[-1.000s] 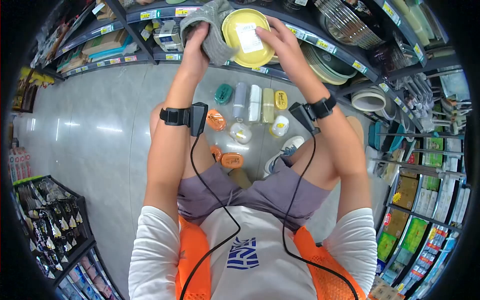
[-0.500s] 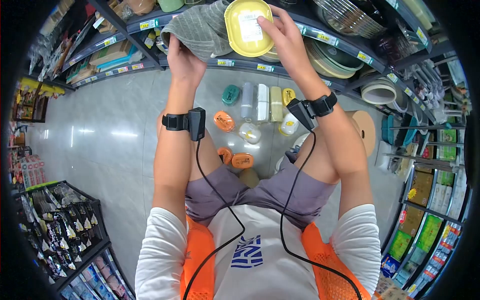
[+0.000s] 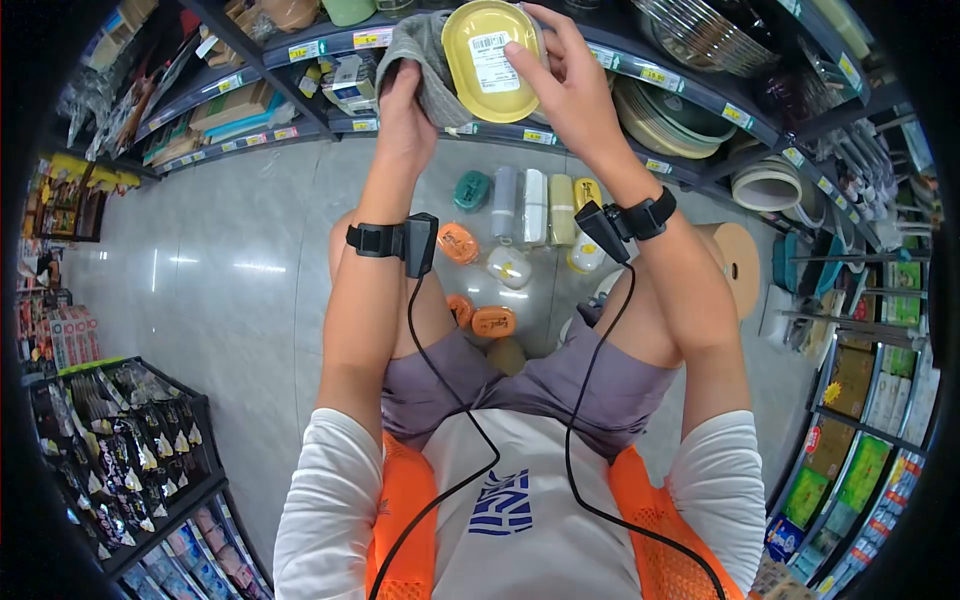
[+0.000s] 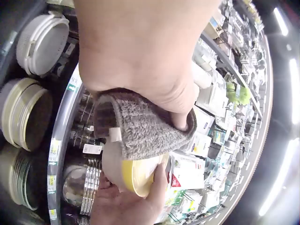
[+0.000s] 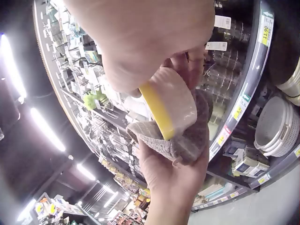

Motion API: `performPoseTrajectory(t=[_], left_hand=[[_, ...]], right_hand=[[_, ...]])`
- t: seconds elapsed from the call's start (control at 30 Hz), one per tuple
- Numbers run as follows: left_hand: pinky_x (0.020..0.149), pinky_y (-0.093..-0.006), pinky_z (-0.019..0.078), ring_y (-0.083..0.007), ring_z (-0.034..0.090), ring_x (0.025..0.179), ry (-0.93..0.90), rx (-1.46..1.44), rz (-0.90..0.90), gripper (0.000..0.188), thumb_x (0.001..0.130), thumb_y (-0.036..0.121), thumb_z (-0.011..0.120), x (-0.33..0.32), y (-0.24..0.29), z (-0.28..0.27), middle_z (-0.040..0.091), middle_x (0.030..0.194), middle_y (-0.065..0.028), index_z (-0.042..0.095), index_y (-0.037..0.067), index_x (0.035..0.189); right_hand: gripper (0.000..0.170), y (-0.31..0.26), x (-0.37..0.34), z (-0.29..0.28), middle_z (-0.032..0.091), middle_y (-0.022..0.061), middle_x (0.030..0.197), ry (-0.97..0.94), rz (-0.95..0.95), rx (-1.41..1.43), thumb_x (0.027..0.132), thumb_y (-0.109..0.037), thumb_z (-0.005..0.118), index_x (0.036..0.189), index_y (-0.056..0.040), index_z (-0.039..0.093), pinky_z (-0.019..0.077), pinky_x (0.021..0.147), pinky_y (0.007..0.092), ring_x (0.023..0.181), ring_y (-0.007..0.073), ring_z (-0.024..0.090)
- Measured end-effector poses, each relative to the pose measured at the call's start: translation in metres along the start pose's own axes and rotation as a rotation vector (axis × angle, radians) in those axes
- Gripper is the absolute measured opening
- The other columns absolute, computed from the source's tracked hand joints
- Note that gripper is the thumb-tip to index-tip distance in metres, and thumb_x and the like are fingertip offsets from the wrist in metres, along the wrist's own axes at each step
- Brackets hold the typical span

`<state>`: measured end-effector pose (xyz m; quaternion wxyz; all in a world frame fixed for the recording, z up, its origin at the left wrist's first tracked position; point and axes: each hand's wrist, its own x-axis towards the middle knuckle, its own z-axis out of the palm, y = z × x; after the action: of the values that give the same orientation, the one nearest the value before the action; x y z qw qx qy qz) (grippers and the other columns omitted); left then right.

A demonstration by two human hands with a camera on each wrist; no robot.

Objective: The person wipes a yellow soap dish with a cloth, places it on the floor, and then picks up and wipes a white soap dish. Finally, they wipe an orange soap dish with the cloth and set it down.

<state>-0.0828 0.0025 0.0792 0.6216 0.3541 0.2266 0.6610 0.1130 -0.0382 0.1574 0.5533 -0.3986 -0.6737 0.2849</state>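
Note:
The right hand (image 3: 578, 88) grips a small yellow container (image 3: 492, 62) by its side, thumb on the white barcode label facing the person. In the left hand (image 3: 405, 118) is a folded grey cloth (image 3: 432, 72), thumb over its edge, against the container's left side. The left wrist view has the grey cloth (image 4: 143, 126) draped over the left fingers, with the yellow rim (image 4: 140, 176) below it. From the right wrist, the container (image 5: 171, 101) shows pale sides and a yellow edge, its lower end against the cloth (image 5: 190, 140).
On the floor between the legs lie a teal box (image 3: 471, 190), orange boxes (image 3: 458, 243), rolled cloths (image 3: 534, 205) and white boxes (image 3: 509, 267). Shelving (image 3: 690, 95) with plates and bowls runs ahead and right; a rack of packaged goods (image 3: 130, 450) stands left.
The cloth, spread wide half a second ago, is bunched narrower beside the container. The left hand has moved right, closer to the right hand, and the container sits slightly lower.

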Motion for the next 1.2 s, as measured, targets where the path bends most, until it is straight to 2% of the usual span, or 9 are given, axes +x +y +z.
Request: performPoseTrajectory(t=[0.1,0.33,0.53,0.6,0.7,0.93,1.03,1.13,1.2], left_hand=[[0.117,-0.0427,0.0398,-0.0245,0.051,0.139,0.001,-0.031,0.025,0.049,0.112,0.042,0.04,0.002,0.01,0.0,0.054,0.15,-0.0077,0.047,0.009,0.148],[0.117,-0.0428,0.0398,-0.0256,0.051,0.139,0.036,-0.035,0.033,0.052,0.111,0.046,0.038,0.0,0.018,0.004,0.054,0.15,-0.0071,0.048,0.01,0.147],[0.118,-0.0494,0.0372,-0.031,0.051,0.138,0.114,-0.34,-0.031,0.056,0.108,0.054,0.04,0.0,0.03,0.006,0.056,0.147,-0.0091,0.053,0.012,0.143],[0.119,-0.0516,0.0361,-0.0326,0.051,0.138,0.104,-0.427,-0.047,0.055,0.107,0.052,0.042,0.003,0.032,0.002,0.057,0.147,-0.0103,0.055,0.011,0.142],[0.119,-0.0533,0.0355,-0.0338,0.051,0.137,0.088,-0.493,-0.057,0.054,0.106,0.049,0.043,0.004,0.035,-0.003,0.057,0.146,-0.0118,0.057,0.01,0.141],[0.119,-0.0553,0.0358,-0.0354,0.051,0.138,0.045,-0.573,-0.054,0.054,0.106,0.046,0.044,0.013,0.036,-0.03,0.058,0.146,-0.0139,0.056,0.007,0.141],[0.119,-0.0556,0.036,-0.0358,0.052,0.137,-0.185,-0.765,-0.114,0.05,0.107,0.041,0.046,0.016,0.036,-0.041,0.058,0.145,-0.0143,0.055,0.006,0.141],[0.118,-0.0548,0.0386,-0.0348,0.055,0.134,0.122,-0.554,-0.05,0.041,0.107,0.028,0.051,0.01,0.038,-0.023,0.059,0.143,-0.0159,0.056,0.003,0.139],[0.117,-0.0541,0.0407,-0.0337,0.057,0.133,0.094,-0.563,-0.074,0.037,0.106,0.02,0.053,0.012,0.038,-0.029,0.06,0.141,-0.0164,0.055,0.002,0.138]], right_hand=[[0.052,-0.009,0.003,-0.005,0.067,0.014,0.129,-0.038,0.023,0.093,0.099,-0.013,0.068,0.146,-0.0031,0.046,0.0548,0.091,0.0318,0.112,0.018,0.066],[0.053,-0.01,0.003,-0.006,0.068,0.014,0.125,0.008,0.016,0.122,0.101,-0.014,0.066,0.148,-0.0029,0.044,0.0542,0.09,0.0301,0.107,0.0164,0.066],[0.051,-0.008,0.004,-0.006,0.068,0.0141,0.124,0.001,0.067,0.165,0.101,-0.016,0.066,0.146,-0.0024,0.046,0.0542,0.088,0.0292,0.104,0.0156,0.066],[0.046,-0.007,0.004,-0.005,0.071,0.0135,0.119,0.019,0.088,0.202,0.101,-0.017,0.067,0.141,-0.001,0.053,0.0539,0.087,0.0282,0.102,0.0145,0.067],[0.05,0.011,0.007,-0.005,0.074,0.0141,0.112,-0.006,0.117,0.297,0.097,-0.024,0.071,0.137,0.0013,0.055,0.0542,0.086,0.0289,0.099,0.0162,0.07],[0.046,0.014,0.01,-0.012,0.073,0.0138,0.111,0.027,0.193,0.371,0.097,-0.022,0.068,0.134,0.0034,0.058,0.0505,0.09,0.0264,0.103,0.0143,0.068],[0.045,0.015,0.01,-0.012,0.073,0.0128,0.109,0.037,0.184,0.384,0.097,-0.023,0.068,0.133,0.0034,0.059,0.0505,0.089,0.0263,0.102,0.0138,0.067],[0.043,0.017,0.01,-0.011,0.073,0.0118,0.108,0.04,0.19,0.383,0.098,-0.024,0.068,0.131,0.0035,0.061,0.0505,0.089,0.0262,0.101,0.0133,0.067],[0.042,0.015,0.01,-0.011,0.072,0.011,0.108,0.044,0.188,0.385,0.098,-0.024,0.067,0.129,0.0036,0.062,0.0504,0.088,0.026,0.1,0.013,0.067]])
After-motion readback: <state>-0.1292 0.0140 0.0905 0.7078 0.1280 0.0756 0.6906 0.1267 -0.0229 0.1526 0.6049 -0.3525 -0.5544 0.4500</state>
